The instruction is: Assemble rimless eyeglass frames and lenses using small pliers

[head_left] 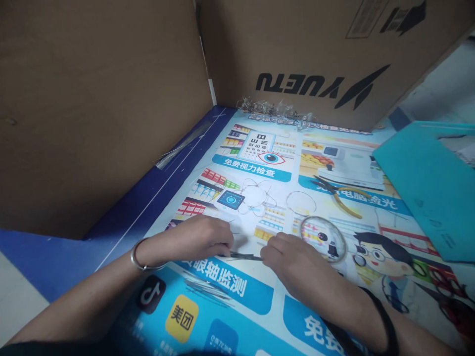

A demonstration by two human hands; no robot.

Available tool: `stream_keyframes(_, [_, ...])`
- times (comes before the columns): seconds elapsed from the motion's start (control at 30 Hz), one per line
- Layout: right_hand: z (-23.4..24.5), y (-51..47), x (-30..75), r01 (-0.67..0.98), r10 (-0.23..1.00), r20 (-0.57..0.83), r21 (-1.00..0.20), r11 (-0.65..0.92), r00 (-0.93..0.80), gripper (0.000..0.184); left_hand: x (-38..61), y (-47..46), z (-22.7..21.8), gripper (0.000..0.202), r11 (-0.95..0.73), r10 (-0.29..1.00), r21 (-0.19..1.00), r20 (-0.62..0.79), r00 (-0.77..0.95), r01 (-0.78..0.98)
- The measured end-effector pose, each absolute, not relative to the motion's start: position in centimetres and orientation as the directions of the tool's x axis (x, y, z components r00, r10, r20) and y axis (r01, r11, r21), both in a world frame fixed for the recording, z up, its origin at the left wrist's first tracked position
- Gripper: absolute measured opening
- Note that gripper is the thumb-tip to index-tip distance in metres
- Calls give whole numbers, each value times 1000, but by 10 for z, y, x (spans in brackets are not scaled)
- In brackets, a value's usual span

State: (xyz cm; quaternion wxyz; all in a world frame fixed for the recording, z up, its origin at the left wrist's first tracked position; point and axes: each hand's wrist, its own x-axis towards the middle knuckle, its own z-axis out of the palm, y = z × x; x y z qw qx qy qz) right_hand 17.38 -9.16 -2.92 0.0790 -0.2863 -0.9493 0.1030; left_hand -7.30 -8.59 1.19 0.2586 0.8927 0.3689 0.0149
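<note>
Between my two hands runs a short bundle of thin dark strands, probably wire (245, 256), held low over the printed sheet. My left hand (213, 237) is closed with its fingertips pinched at the left end. My right hand (280, 252) has its fingers closed round the other end. Just below lies a loose heap of short thin strands (208, 288). A coil of wire (343, 237) rests beyond my right wrist. Farther off are a thin wire ring (301, 202), a flower-shaped wire outline (256, 195) and pliers with yellow handles (347, 200).
Cardboard walls (111, 99) rise at the left and back. Tangled silvery wire pieces (276, 108) line the back wall's foot. Long thin strands (183, 146) lie along the left. A turquoise folder-like sheet (426, 183) is at the right, with dark wire loops (451, 284) nearer me.
</note>
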Motion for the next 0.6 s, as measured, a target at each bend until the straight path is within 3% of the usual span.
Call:
stream_keyframes(0.13, [-30,-93,176,528,562,92,-250,812,-822,17,-85,-79,14,19,-527,802,376,-78,593,762])
stream_keyframes(0.27, [-30,-95,177,518,557,98,-263,814,-825,16,-90,-75,12,19,-493,836,278,-111,537,824])
stream_keyframes(0.6, [-32,-97,174,500,538,191,-216,839,-821,23,-77,-79,5,15,-395,870,236,-213,444,888])
